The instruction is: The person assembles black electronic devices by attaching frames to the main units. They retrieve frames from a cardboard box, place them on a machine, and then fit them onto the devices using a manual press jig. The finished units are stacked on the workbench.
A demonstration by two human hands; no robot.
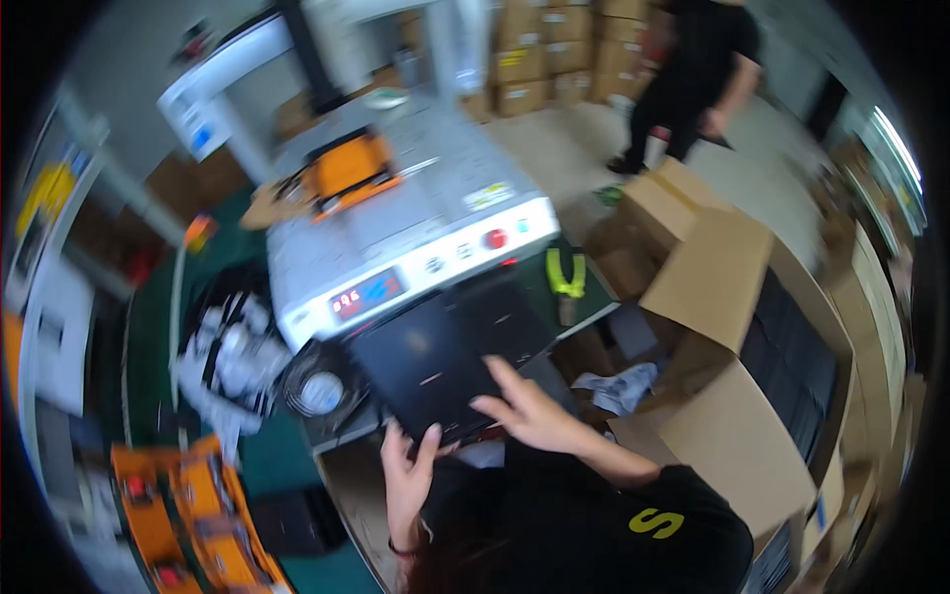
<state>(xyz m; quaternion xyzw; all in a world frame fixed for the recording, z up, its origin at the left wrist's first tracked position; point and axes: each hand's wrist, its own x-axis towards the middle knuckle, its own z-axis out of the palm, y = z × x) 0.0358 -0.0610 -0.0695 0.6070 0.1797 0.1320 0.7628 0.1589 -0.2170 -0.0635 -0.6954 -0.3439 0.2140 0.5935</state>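
A flat black rectangular case [414,361] lies tilted in front of the machine's control panel. At its lower edge, my left hand [408,475] is closed, thumb on the near face; the fingers behind are partly hidden. Beside its right edge, my right hand [534,411] has thumb and forefinger spread apart, the fingertips at or just over the case; contact is hard to tell. A second flat black piece [500,319] lies to the right, partly covered by the first. Nearby are cutters with yellow-green handles [566,282] and a dark roll with a pale centre [322,391].
A grey-topped machine [445,188] carries an orange fixture [351,173]. Open cardboard cartons [727,426] at right hold black flat pieces [787,366]. Orange fixtures [203,495] and a black block [297,522] sit lower left. A person [693,74] in dark clothes stands beyond.
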